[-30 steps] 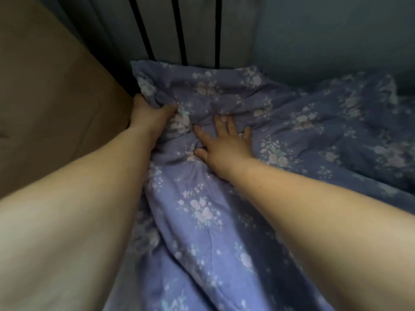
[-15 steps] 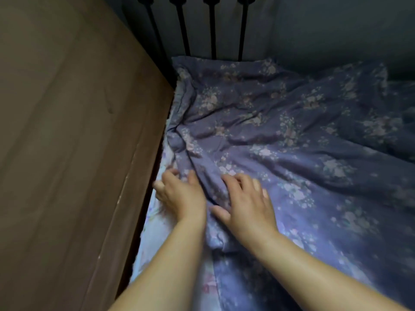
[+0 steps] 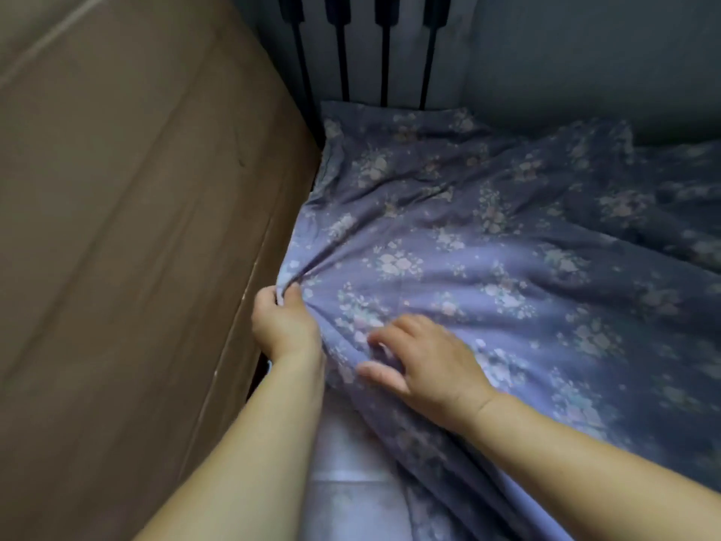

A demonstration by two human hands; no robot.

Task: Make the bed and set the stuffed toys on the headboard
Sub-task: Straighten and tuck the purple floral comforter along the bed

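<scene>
Since half a second ago, the duvet (image 3: 487,267) edge is drawn left toward the wooden panel (image 3: 136,228). It is pinched by the left hand (image 3: 283,326); the right hand (image 3: 433,361) is pressed on it at lower centre, fingers spread. Smoothing is under way; pulling taut is likely called for next.

Colours: purple floral bedding, brown board, black bars.
Crumpled blue-purple cotton duvet cover (image 3: 487,244) carries pale pink-and-white flower clusters with greenish leaves; lighter lilac bed sheet (image 3: 351,462) beneath, faint pale print; flat brown wooden side panel (image 3: 128,228), plain matte; thin black metal headboard bars (image 3: 384,52) against a grey-blue wall (image 3: 585,52).
</scene>
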